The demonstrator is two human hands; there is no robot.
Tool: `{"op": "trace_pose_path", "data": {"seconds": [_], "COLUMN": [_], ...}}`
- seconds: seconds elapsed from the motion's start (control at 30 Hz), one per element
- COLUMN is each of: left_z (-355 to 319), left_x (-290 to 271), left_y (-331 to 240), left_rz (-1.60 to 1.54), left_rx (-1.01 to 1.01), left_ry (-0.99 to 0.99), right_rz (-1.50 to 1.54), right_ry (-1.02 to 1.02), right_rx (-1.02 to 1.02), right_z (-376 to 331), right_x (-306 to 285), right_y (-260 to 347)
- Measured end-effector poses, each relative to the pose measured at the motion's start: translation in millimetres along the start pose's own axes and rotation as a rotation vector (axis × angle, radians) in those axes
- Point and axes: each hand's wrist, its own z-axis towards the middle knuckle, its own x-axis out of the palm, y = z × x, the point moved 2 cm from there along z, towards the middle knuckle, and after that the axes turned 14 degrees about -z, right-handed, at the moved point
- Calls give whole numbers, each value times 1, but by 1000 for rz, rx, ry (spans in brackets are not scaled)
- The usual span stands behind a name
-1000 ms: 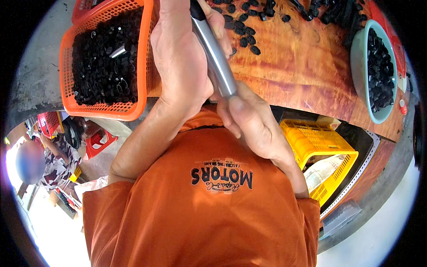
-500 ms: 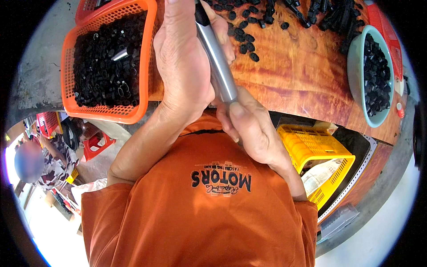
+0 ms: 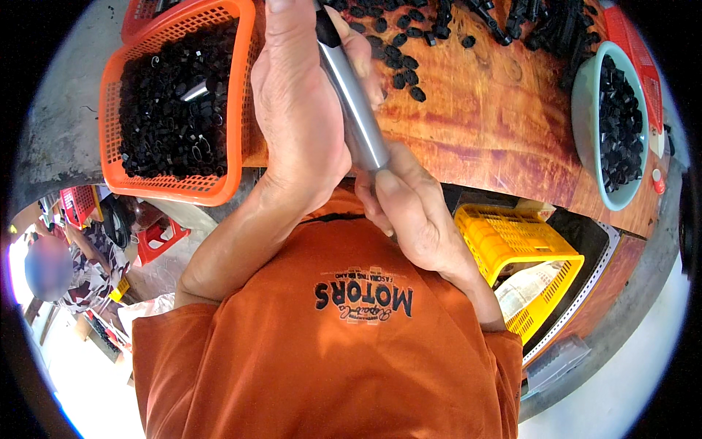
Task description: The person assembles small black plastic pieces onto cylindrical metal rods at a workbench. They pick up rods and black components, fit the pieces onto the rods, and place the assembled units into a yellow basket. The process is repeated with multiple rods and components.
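Where the picture's left edge curved away, saw a red crate (image 3: 75, 206) low on the floor, small and partly hidden. Above it, an orange plastic basket (image 3: 235, 110) at the left end of the wooden bench (image 3: 497, 124), heaped with small black parts (image 3: 168, 110) and one pale sliver lying among them. Just right of the basket, the left hand (image 3: 296, 117), back toward the camera, fingers closed round the upper length of a grey metal rod (image 3: 355, 110), slanting from top centre down to the right. Below, the right hand (image 3: 409, 212), wrapped over the rod's lower end, tip buried in the palm, held just off the bench's near edge and above the chest of an orange shirt (image 3: 329, 351) bearing a dark curved emblem. Farther right, loose black pieces (image 3: 398, 69) scattered on the reddish wood. Under the bench, a yellow slatted crate (image 3: 512, 241) holding a pale printed sheet, lettering too blurred to make out. Far right, a pale green bowl (image 3: 585, 95) full of black parts, and a small white-and-red tag-like scrap (image 3: 658, 179) past its rim.
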Motion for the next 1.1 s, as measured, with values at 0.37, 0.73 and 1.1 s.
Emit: {"op": "trace_pose_path", "data": {"seconds": [0.37, 0.73, 1.1], "left_z": [-3, -9, 5], "left_x": [-4, -5, -22], "left_y": [0, 0, 16], "left_rz": [-67, -50, 25], "left_rx": [-72, -76, -17], "left_ry": [-64, -93, -40], "right_rz": [198, -89, -131], "right_ry": [104, 3, -23], "right_rx": [-10, -121, -63], "right_z": [-4, -1, 3], "right_x": [2, 8, 10], "right_y": [6, 4, 1]}}
